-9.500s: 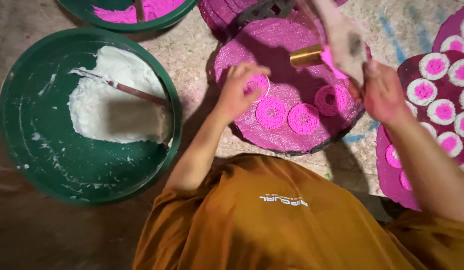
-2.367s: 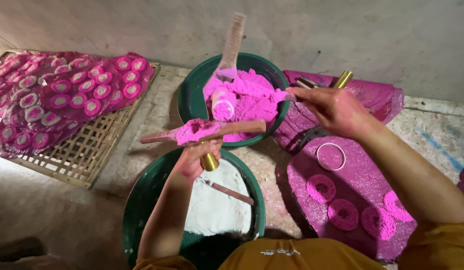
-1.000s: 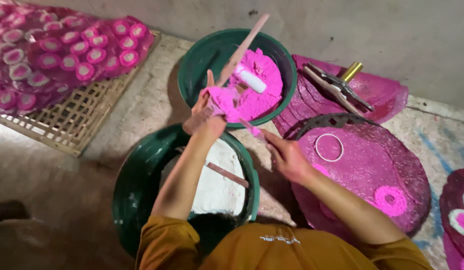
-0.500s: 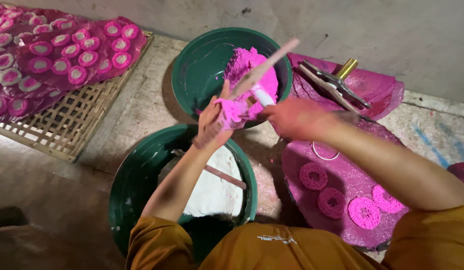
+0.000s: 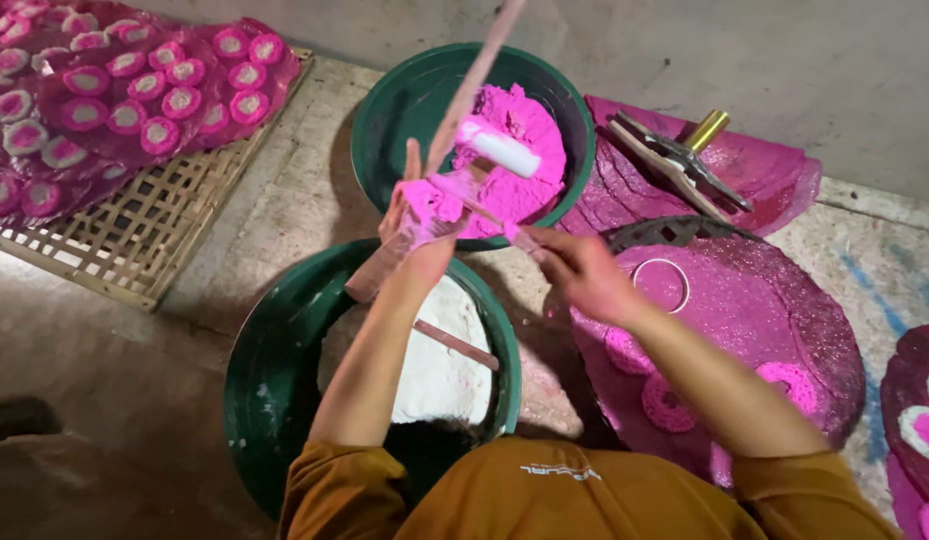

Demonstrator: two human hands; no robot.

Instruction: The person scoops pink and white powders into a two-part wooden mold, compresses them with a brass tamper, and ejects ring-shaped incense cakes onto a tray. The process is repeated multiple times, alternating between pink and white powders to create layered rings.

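My left hand (image 5: 416, 245) is raised over the two green bowls and grips a flat wooden paddle (image 5: 362, 282) loaded with a lump of pink paste (image 5: 434, 200). Just to its right, my right hand (image 5: 581, 272) pinches a thin stick (image 5: 506, 226) whose tip touches that lump. Behind them stands a green bowl (image 5: 384, 100) of pink paste (image 5: 529, 135) with a white cylinder (image 5: 504, 152) lying in it and a long stick (image 5: 479, 70) leaning out. Below my left arm is a green bowl (image 5: 254, 370) of white paste (image 5: 439, 375) with a stick (image 5: 456, 345) across it.
A round pink-coated tray (image 5: 784, 290) at right carries a metal ring (image 5: 662, 285) and several pink discs (image 5: 786, 376). A metal tool with a brass handle (image 5: 684, 155) lies on a pink sheet behind it. A bamboo rack (image 5: 134, 240) at left holds several pink-and-white discs (image 5: 164, 135).
My right hand has dropped slightly and now works the thin stick against the paste on the paddle. My left hand keeps the paddle over the bowls.
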